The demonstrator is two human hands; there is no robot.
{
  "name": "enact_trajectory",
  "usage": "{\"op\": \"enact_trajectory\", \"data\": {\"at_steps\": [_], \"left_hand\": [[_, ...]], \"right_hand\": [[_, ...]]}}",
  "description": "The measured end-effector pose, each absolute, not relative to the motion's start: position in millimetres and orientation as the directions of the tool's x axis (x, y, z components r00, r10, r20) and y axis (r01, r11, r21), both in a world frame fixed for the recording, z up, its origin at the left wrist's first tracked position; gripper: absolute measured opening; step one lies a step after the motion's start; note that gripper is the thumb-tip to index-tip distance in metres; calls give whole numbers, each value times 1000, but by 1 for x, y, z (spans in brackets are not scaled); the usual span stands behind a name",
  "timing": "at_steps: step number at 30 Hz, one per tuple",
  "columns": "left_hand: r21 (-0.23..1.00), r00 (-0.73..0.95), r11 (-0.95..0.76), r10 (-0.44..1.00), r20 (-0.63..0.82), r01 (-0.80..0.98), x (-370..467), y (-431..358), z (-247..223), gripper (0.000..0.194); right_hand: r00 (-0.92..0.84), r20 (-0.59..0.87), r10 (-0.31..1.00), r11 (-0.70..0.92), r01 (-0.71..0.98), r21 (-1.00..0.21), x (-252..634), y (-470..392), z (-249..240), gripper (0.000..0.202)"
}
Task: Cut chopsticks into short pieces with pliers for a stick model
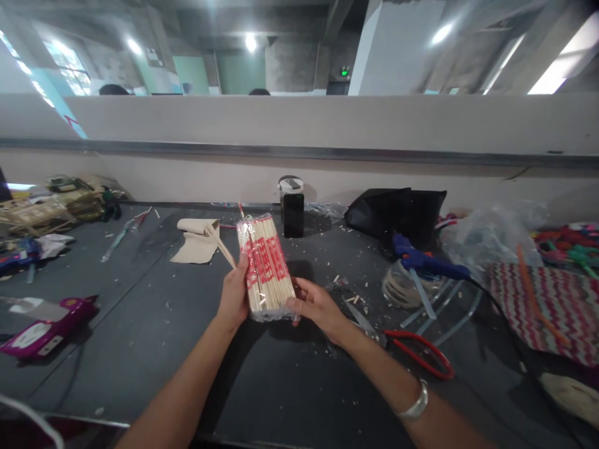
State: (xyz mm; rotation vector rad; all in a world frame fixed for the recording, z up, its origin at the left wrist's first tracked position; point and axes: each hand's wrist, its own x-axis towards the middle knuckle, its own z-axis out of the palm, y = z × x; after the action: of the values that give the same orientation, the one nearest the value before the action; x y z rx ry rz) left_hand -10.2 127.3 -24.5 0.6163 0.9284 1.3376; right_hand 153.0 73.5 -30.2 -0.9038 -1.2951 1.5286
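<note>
Between both hands, a clear plastic pack of wooden chopsticks with red printing is held tilted above the dark table. My left hand grips its left edge, thumb on the front. At the lower right corner my right hand pinches the wrapping, fingers partly behind it. A few loose wooden sticks show just beyond my left hand, by a beige piece of cloth or paper. Scissors with red handles lie beside my right forearm.
A blue glue gun rests on a roll of tape with glue sticks nearby. A phone stands at the back, near a black bag. At left lies a magenta tool; a striped cloth is at right.
</note>
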Motion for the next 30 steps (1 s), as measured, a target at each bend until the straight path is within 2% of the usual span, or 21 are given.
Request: {"op": "enact_trajectory", "data": {"at_steps": [2,5,8,11,14,19,23,27,30], "left_hand": [[811,-50,145,977,-209,-566,-11,131,-26,46],[784,-81,117,975,-209,-610,-13,135,-30,47],[787,-148,78,966,-210,-611,-16,137,-34,43],[797,-214,33,956,-202,-604,-18,138,-36,42],[799,-249,30,943,-223,-600,-18,139,-36,43],[793,-213,94,938,-273,-602,-18,142,-38,42],[831,-257,96,926,-276,-548,-25,146,-45,43],[898,-285,114,925,-252,-425,-35,153,-47,43],[938,-320,94,925,-207,-334,-40,152,-34,36]], "right_hand": [[-324,-20,946,-62,-119,-991,153,74,-30,38],[-238,-47,970,-63,-61,-996,152,76,-32,28],[-97,-87,992,-90,-28,-996,154,78,-34,29],[-28,-80,996,-81,-11,-997,155,78,-33,28],[-49,-39,998,-38,5,-999,154,76,-30,28],[-37,67,997,69,55,-996,150,73,-30,30],[-39,10,999,13,83,-996,145,74,-38,35],[-131,-8,991,16,182,-983,140,74,-46,25],[-159,-12,987,21,201,-979,139,72,-47,23]]}}
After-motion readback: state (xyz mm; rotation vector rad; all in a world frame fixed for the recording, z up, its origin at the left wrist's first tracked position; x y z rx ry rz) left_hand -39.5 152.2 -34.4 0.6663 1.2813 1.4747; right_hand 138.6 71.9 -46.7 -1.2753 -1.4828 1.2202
